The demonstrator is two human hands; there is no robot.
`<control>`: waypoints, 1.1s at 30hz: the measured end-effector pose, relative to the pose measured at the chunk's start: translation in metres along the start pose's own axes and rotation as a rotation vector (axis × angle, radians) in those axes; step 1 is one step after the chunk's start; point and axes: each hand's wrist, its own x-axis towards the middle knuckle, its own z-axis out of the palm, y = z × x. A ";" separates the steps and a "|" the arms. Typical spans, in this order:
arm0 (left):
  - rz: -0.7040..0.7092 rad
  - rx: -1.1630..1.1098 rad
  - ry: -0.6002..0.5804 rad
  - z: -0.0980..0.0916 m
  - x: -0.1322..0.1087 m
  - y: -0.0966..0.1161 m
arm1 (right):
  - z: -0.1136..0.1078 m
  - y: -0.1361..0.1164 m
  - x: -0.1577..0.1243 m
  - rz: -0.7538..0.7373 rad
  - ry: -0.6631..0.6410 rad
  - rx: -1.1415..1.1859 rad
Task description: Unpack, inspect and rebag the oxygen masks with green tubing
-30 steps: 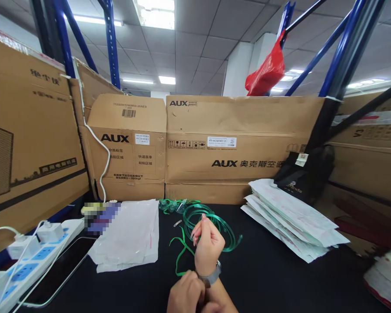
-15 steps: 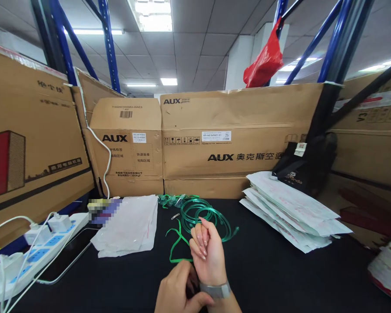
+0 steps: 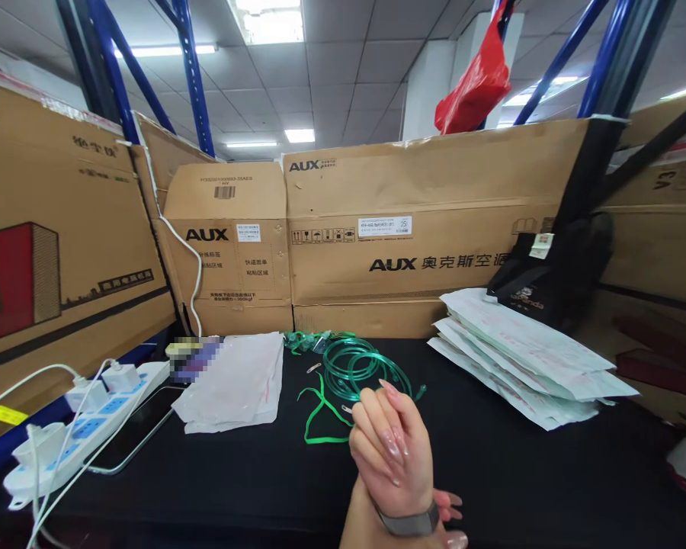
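Observation:
My right hand [image 3: 392, 450] is raised over the black table [image 3: 520, 480], palm towards me. Its fingers are curled loosely inward and hold nothing. A grey watch band [image 3: 408, 524] sits on its wrist. Of my left hand [image 3: 450, 505] only fingertips show, wrapped round that wrist from behind, by the band. Just beyond the hands lie a coil of green tubing [image 3: 357, 366] and a green strap [image 3: 320, 415], both untouched.
White flat pouches [image 3: 234, 385] lie left of the tubing, with a bigger stack [image 3: 526, 358] at the right. A power strip [image 3: 85, 415] with plugs and cables sits at the left edge. Cardboard boxes [image 3: 411, 229] wall the back; a black bag [image 3: 554, 267] leans there.
My right hand has dropped closer and turned, with its fingers curling in. My left hand has slid from the left of the wrist to behind it, so only fingertips show.

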 end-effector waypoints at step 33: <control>0.291 1.523 0.304 -0.158 0.120 0.009 | -0.150 -0.048 0.081 0.163 -0.506 -2.262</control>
